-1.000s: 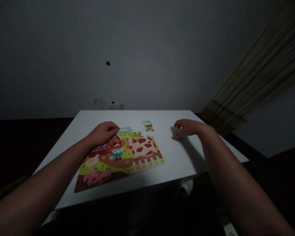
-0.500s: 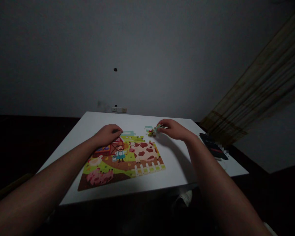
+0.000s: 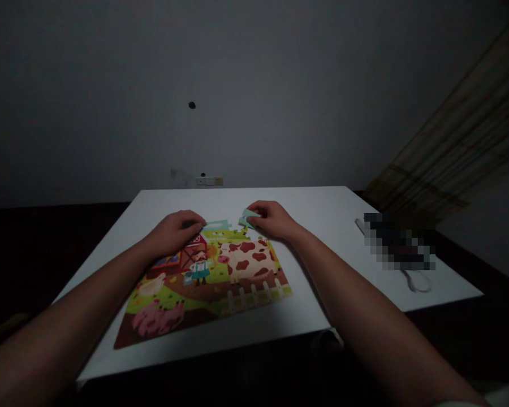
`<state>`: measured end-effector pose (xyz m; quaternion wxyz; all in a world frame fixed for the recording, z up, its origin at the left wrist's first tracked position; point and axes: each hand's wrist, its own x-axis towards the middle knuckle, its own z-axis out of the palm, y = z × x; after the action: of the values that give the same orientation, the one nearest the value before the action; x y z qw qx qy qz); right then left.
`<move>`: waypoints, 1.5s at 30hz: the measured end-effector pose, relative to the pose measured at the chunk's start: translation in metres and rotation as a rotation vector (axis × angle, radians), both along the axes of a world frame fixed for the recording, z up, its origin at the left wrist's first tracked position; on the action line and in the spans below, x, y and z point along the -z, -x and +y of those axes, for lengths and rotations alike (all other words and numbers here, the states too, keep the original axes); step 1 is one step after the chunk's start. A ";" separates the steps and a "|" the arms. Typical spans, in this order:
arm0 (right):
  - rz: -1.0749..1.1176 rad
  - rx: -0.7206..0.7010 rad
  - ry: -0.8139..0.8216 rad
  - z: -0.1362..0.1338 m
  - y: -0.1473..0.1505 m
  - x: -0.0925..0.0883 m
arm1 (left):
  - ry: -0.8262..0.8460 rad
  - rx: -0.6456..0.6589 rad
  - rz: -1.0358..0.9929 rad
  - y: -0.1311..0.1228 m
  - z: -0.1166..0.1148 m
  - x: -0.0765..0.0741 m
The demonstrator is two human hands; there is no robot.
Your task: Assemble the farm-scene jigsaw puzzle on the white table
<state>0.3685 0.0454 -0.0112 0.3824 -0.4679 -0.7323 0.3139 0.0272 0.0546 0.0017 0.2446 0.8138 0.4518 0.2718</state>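
Observation:
A colourful farm jigsaw puzzle (image 3: 203, 277) with a cow, a barn, a farmer and a pig lies on the white table (image 3: 318, 226). My left hand (image 3: 176, 229) rests flat on the puzzle's upper left part, over the barn. My right hand (image 3: 274, 217) holds a small teal puzzle piece (image 3: 246, 217) at the puzzle's top right edge, pressed low against the table beside the cow section. A teal sky strip (image 3: 217, 225) of the puzzle shows between my hands.
A blurred-out dark object (image 3: 398, 240) lies on the table's right side with a white cord loop (image 3: 415, 280) next to it. A wall socket (image 3: 210, 181) sits behind the table. A striped curtain (image 3: 458, 152) hangs at right. The room is dim.
My right hand went from the bare table at right to the loose piece, picked it up and carried it left to the puzzle's top edge. My left hand stayed on the barn.

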 end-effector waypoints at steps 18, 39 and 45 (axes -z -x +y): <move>-0.144 0.023 -0.092 -0.008 0.012 -0.011 | 0.012 -0.006 0.051 0.000 -0.003 -0.006; -0.197 0.034 -0.091 -0.006 0.029 -0.011 | -0.014 0.026 0.043 -0.002 -0.003 -0.003; -0.329 0.041 -0.168 -0.003 0.027 -0.005 | -0.016 0.018 0.041 -0.002 -0.003 -0.003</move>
<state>0.3420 0.0421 -0.0061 0.3015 -0.4940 -0.7990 0.1632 0.0293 0.0514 0.0047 0.2310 0.8251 0.4473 0.2563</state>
